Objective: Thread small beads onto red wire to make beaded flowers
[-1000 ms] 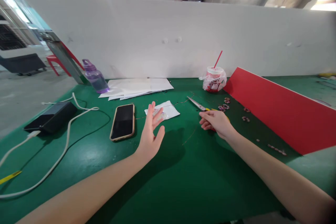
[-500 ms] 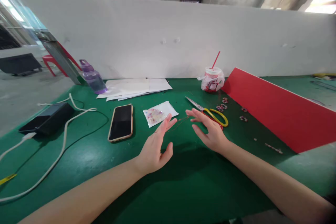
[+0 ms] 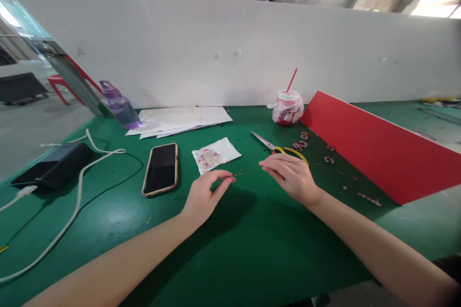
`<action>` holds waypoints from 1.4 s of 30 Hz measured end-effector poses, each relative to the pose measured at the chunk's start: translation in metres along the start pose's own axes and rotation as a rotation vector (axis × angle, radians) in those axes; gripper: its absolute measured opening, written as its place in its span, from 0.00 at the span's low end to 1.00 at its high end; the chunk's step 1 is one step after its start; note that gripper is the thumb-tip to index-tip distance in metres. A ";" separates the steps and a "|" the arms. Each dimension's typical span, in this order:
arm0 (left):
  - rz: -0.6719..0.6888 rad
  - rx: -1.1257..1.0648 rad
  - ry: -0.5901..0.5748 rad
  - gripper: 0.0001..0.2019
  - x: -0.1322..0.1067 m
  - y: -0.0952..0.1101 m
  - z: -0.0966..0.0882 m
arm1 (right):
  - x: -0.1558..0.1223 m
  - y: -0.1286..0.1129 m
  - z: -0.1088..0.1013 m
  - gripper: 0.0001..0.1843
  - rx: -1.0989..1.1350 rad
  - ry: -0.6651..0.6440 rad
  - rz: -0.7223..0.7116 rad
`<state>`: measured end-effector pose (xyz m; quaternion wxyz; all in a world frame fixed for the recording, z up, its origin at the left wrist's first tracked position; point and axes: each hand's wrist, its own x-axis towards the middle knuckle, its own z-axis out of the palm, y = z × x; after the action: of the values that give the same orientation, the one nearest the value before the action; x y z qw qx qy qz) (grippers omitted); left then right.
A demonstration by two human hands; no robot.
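My left hand (image 3: pixel 207 194) pinches a thin dark thread (image 3: pixel 238 174) between thumb and fingertips; a short end sticks out to the right. My right hand (image 3: pixel 293 180) is closed, thumb against fingers; a fine line crosses above its knuckles, and what its fingertips hold is too small to tell. Just beyond the left hand lies a white packet (image 3: pixel 230 147) with small coloured beads (image 3: pixel 209 158) showing in its clear part. Scissors (image 3: pixel 264 141) with yellow and red handles lie behind my right hand, which partly hides them.
A phone (image 3: pixel 161 169) lies left of the packet. Beaded rings (image 3: pixel 300 145) and a short beaded strip (image 3: pixel 369 199) lie near a red board (image 3: pixel 382 144). A bagged cup (image 3: pixel 288 110), papers (image 3: pixel 180 120), a purple bottle (image 3: pixel 120 108) and a cabled black device (image 3: pixel 54 165) stand or lie around.
Both hands have gone from open, with fingers spread, to pinched. The thin thread now shows at my left fingertips. The whole view has shifted slightly.
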<state>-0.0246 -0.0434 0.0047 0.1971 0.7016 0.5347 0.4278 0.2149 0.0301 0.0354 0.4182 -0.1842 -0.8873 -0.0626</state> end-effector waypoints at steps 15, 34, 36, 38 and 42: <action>-0.102 -0.065 0.096 0.10 0.008 0.006 -0.007 | 0.000 0.008 -0.001 0.02 -0.055 0.017 0.003; -0.171 -0.116 0.154 0.11 0.015 -0.007 -0.014 | -0.003 0.037 -0.010 0.03 -0.101 0.101 0.077; -0.178 -0.112 0.163 0.11 0.016 -0.007 -0.015 | -0.003 0.039 -0.011 0.03 -0.106 0.104 0.090; -0.185 -0.105 0.174 0.11 0.016 -0.007 -0.016 | -0.004 0.042 -0.012 0.03 -0.101 0.106 0.113; -0.198 -0.107 0.194 0.10 0.016 -0.006 -0.016 | -0.006 0.046 -0.014 0.03 -0.088 0.086 0.156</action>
<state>-0.0402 -0.0295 0.0154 0.2230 0.5893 0.5943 0.4999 0.2456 0.0678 0.0376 0.4510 -0.2681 -0.8478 -0.0768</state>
